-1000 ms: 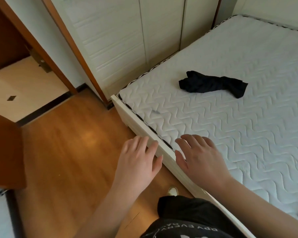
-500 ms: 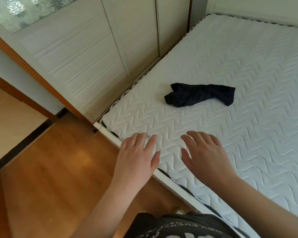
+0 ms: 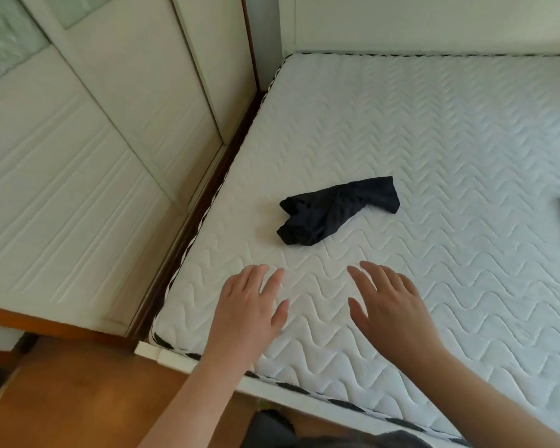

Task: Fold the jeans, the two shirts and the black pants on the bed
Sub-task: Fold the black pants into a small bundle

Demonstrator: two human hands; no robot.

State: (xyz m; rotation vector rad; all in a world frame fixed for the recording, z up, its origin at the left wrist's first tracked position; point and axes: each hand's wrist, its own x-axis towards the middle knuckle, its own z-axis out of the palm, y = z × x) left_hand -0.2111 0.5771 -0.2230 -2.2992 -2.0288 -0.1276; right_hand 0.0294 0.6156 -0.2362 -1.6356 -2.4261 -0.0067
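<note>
Lying crumpled in a soft bundle, the black pants [image 3: 335, 215] rest on the bed [image 3: 450, 195], whose white quilted surface carries a wavy stitch. Nearer, the left hand [image 3: 249, 310] and right hand [image 3: 390, 307] hover palm-down, fingers straight, holding nothing. Ribbed pale wardrobe doors [image 3: 78, 195] stand beside.

Bright, even, diffuse light, source not visible; white mattress [image 3: 434, 189] reads slightly cool, near blown out at centre. Shadows are soft: faint one under the black garment [image 3: 337, 210], thin ones under left hand [image 3: 249, 312] and right hand [image 3: 392, 312]. Wide-angle bowing: wardrobe doors [image 3: 94, 189] lean and curve toward the left edge. Top-left frosted panel [image 3: 4, 43] is smeared, probably motion blur. Wood floor [image 3: 78, 399] and bottom edge are soft. Compression softens the quilt stitching far right.
</note>
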